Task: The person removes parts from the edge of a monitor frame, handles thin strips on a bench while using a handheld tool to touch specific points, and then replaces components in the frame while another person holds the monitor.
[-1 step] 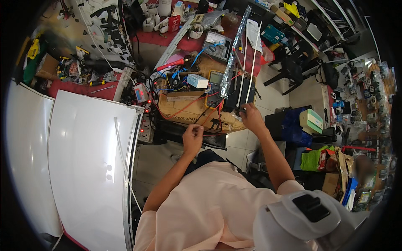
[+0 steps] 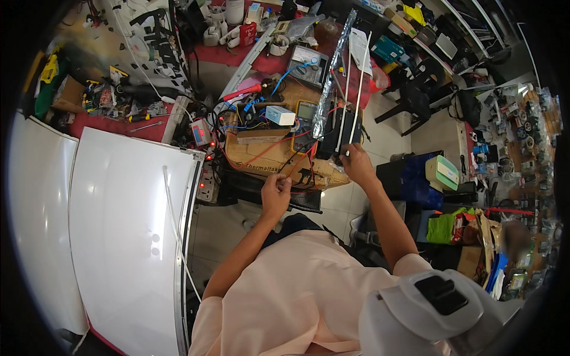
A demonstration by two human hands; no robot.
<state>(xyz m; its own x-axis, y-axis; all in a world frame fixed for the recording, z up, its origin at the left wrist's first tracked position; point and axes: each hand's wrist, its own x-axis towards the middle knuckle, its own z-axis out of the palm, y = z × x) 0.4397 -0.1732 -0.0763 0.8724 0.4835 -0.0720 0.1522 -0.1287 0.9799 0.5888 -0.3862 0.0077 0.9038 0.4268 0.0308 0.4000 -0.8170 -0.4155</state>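
Observation:
My left hand (image 2: 276,193) is closed in a pinch at the front edge of a cardboard box (image 2: 252,159). Thin red and black test leads (image 2: 313,155) run close to its fingers; what they hold is too small to make out. Further right, my right hand (image 2: 358,163) is closed at the near end of a thin white strip (image 2: 359,98), which points away from me. A second white strip ends just left of that hand. Beyond the box's front lies a yellow-rimmed multimeter (image 2: 305,110), beside a small white-and-blue box (image 2: 279,115).
A foil-wrapped strip (image 2: 333,77) and a grey analog meter (image 2: 307,65) lie farther back on the red bench. Large white panels (image 2: 127,237) stand at left. A power strip (image 2: 206,188) with red lights is near my left arm. A black chair (image 2: 409,104) stands back right.
Both hands have shifted very slightly; the left a little to the right and away from me. Everything else looks the same.

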